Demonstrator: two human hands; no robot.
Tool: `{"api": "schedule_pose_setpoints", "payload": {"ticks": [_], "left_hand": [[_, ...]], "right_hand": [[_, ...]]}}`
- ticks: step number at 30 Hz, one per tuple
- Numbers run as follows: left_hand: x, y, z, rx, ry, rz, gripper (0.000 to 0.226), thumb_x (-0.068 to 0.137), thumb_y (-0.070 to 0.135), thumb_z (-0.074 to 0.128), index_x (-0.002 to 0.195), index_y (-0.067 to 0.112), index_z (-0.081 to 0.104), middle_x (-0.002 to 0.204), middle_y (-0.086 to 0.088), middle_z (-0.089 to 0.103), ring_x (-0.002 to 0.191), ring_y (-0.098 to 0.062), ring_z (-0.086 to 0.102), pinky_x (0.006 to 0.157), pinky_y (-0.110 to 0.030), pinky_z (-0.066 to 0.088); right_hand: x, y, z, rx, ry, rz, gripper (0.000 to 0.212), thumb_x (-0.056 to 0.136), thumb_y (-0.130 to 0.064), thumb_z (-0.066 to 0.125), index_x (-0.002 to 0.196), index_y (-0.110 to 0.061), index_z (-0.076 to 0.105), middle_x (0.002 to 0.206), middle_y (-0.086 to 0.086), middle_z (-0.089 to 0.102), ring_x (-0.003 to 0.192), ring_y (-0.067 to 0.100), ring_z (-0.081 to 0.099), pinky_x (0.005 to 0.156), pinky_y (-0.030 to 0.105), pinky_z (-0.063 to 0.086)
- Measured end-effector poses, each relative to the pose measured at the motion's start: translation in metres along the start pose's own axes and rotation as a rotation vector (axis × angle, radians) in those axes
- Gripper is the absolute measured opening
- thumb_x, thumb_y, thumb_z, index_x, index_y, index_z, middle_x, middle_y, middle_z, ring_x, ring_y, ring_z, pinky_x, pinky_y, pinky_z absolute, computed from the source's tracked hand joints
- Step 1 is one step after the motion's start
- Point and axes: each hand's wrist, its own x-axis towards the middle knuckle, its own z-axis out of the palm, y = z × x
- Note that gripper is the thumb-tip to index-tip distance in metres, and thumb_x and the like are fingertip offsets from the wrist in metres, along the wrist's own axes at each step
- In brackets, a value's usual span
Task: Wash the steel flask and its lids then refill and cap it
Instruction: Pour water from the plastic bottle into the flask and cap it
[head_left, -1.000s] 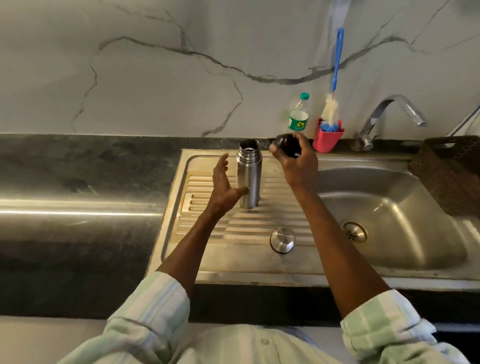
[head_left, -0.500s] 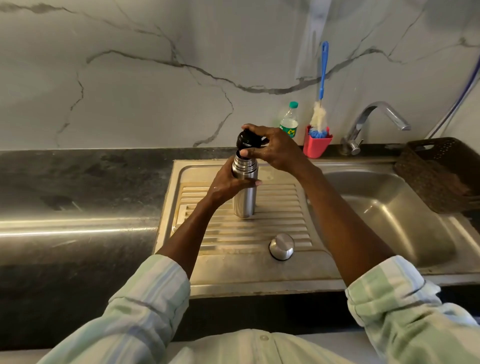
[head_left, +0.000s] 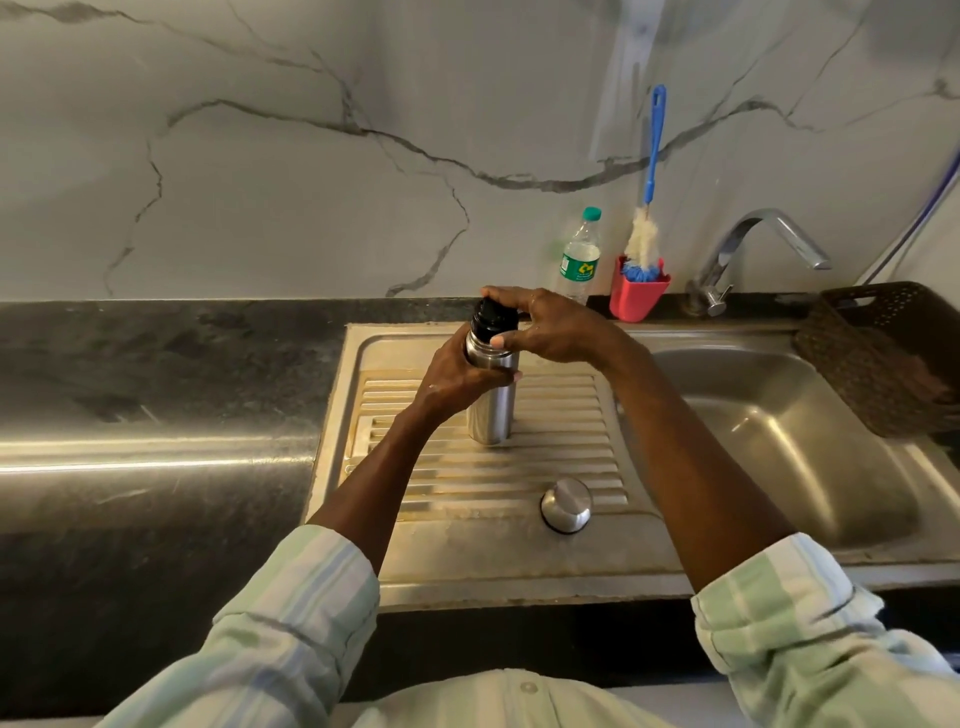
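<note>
The steel flask (head_left: 491, 410) stands upright on the ribbed drainboard (head_left: 566, 457) of the sink. My left hand (head_left: 457, 374) grips the flask around its upper body. A black inner lid (head_left: 492, 322) sits on the flask's mouth, and my right hand (head_left: 550, 325) holds it from above with fingers and thumb curled round it. The steel outer cap (head_left: 566, 505) lies by itself on the drainboard, nearer to me and to the right of the flask.
A sink basin (head_left: 810, 447) lies to the right, with a tap (head_left: 748, 249) behind it. A plastic water bottle (head_left: 581, 254) and a red cup (head_left: 638, 295) holding a blue-handled bottle brush (head_left: 649, 208) stand at the wall. A dark woven basket (head_left: 883, 353) sits far right. Dark counter stretches left.
My right hand carried the black lid from the right onto the flask's mouth and set it down there. My left hand closed round the flask's upper body.
</note>
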Motion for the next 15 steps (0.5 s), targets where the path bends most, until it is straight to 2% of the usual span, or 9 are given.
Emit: {"api": "schedule_pose_setpoints", "payload": {"ticks": [2,8,13,15], "left_hand": [[0.001,0.0,0.0,0.003,-0.001,0.0,0.071,0.067,0.016,0.091,0.129,0.016,0.055,0.116,-0.001,0.069,0.102,-0.014,0.067,0.086,-0.027,0.056],[0.002,-0.003,0.002,0.019,0.011,-0.027,0.073,0.065,0.018,0.092,0.128,0.018,0.056,0.114,-0.001,0.07,0.101,-0.015,0.068,0.086,-0.03,0.057],[-0.001,0.001,0.006,0.049,0.055,-0.038,0.065,0.067,0.017,0.09,0.122,0.023,0.055,0.106,0.007,0.068,0.093,-0.005,0.066,0.075,-0.014,0.052],[-0.002,0.001,0.008,0.054,0.074,-0.049,0.065,0.068,0.016,0.089,0.121,0.024,0.054,0.104,0.009,0.067,0.092,-0.004,0.066,0.073,-0.011,0.051]], "right_hand": [[0.002,-0.002,-0.004,0.01,-0.033,-0.014,0.063,0.095,-0.008,0.059,0.152,-0.015,0.032,0.159,0.0,0.03,0.145,0.019,0.029,0.113,0.028,0.027],[0.004,-0.008,-0.003,-0.053,0.124,0.0,0.053,0.088,-0.008,0.069,0.137,-0.018,0.055,0.138,0.004,0.057,0.127,0.02,0.052,0.098,0.022,0.039],[0.002,-0.013,-0.006,-0.101,0.158,-0.016,0.051,0.083,-0.015,0.076,0.131,-0.014,0.059,0.13,0.007,0.062,0.119,0.02,0.057,0.095,0.022,0.042],[-0.001,-0.015,-0.005,-0.104,0.186,-0.02,0.05,0.082,-0.019,0.077,0.129,-0.014,0.06,0.127,0.006,0.063,0.116,0.02,0.059,0.094,0.022,0.044]]}}
